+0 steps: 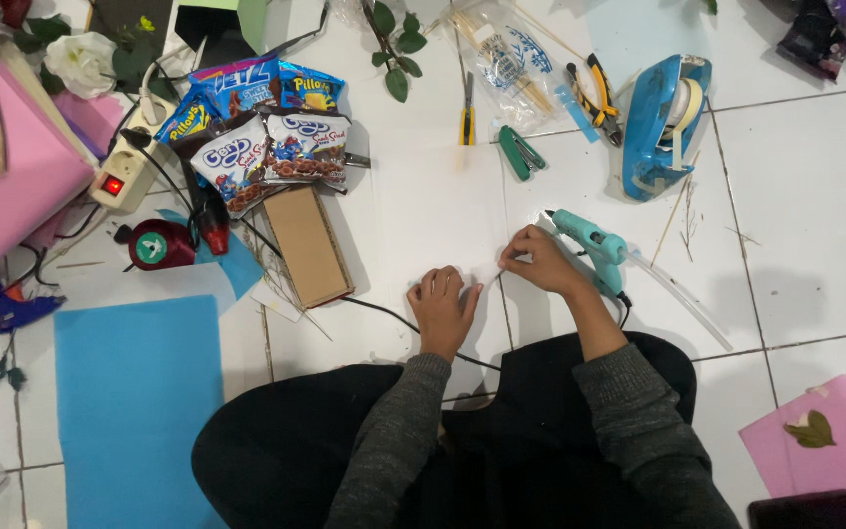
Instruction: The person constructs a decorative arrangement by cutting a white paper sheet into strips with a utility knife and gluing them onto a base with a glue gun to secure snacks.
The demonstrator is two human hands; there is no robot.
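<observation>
I sit on a white tiled floor with both hands in front of my knees. My right hand [539, 260] pinches the upper end of a thin stick [491, 287] that slants down toward my left hand [443, 309]. The left hand's fingers are curled down onto the floor at the stick's lower end. A teal glue gun [591, 242] lies on the floor just right of my right hand, its nozzle pointing left. Its black cord [384, 313] runs along the floor under my left hand.
A cardboard box [307, 245] and several snack packets [271, 137] lie to the left. Behind are a yellow cutter [467, 113], green stapler [519, 152], pliers [594, 93] and blue tape dispenser [666, 122]. A blue sheet [134, 392], power strip [127, 167] and pink paper [815, 451] surround me.
</observation>
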